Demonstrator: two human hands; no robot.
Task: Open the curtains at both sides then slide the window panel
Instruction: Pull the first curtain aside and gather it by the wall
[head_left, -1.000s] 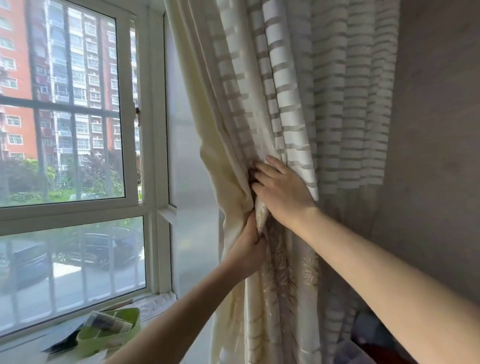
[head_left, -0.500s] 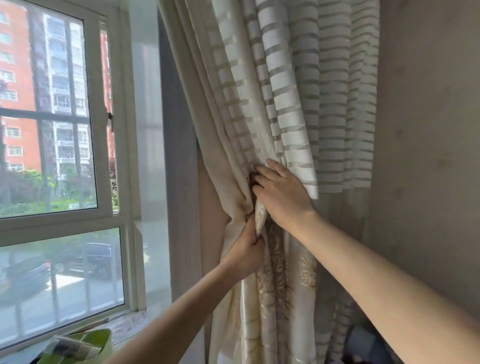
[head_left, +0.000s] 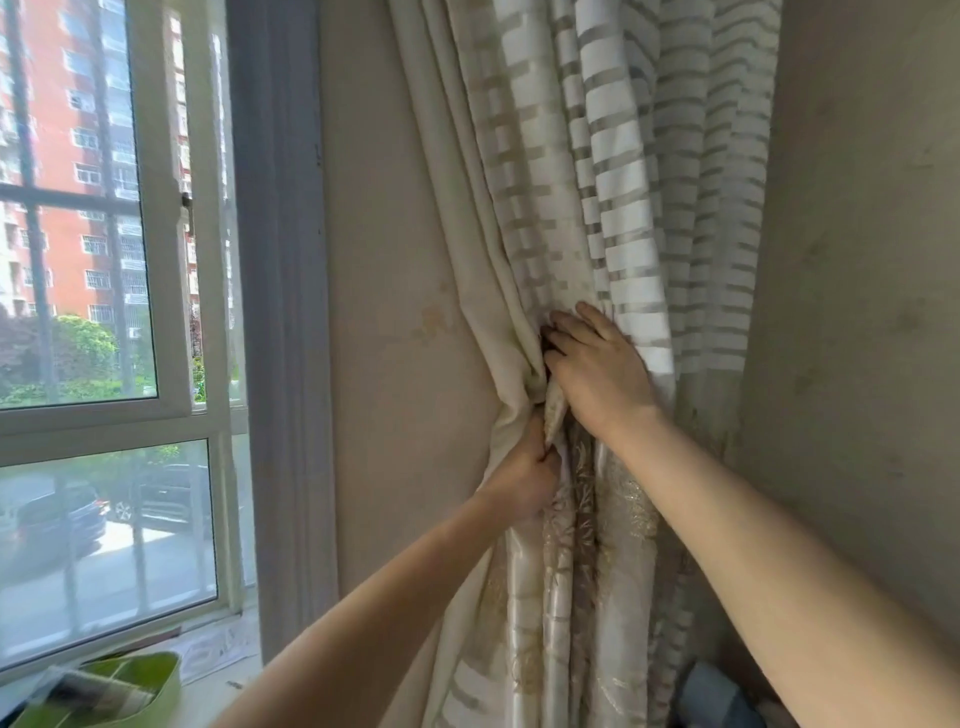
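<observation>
Cream fabric: that's your curtain (head_left: 597, 218), striped up top, leafy pattern lower down, bunched hard against the wall (head_left: 857, 260) on the right side of the window.
Head view, left hand: your left hand (head_left: 524, 480) sits low on the bunch, fingers (head_left: 545, 457) curled tight on the pale inner edge of the cloth.
Head view, right hand: your right hand (head_left: 597, 369) is just above it, pressed onto the gather, fingers (head_left: 569, 332) digging into the folds. Looks like a clamp on the fabric, though the fingertips are buried so I can't see exactly what they hold. Could be a tieback in there, can't tell.
Window: window panel (head_left: 104, 218) is well off to your left, white frame, glass looks shut, nobody touching it. A bare strip of wall and a grey frame post (head_left: 280, 312) sit between it and the curtain.
Sill: green tub (head_left: 104, 691) with some papers in it at the bottom left, near the glass.
Step in hand: my guess is you're securing the right-side curtain in its pulled-back spot.
Next move: once the bunch holds by itself, let go with both hands. I can't see the other curtain from here, so check it's open too, then reach left for the panel's frame edge and push it sideways along its track. Mind the tub on the sill.
</observation>
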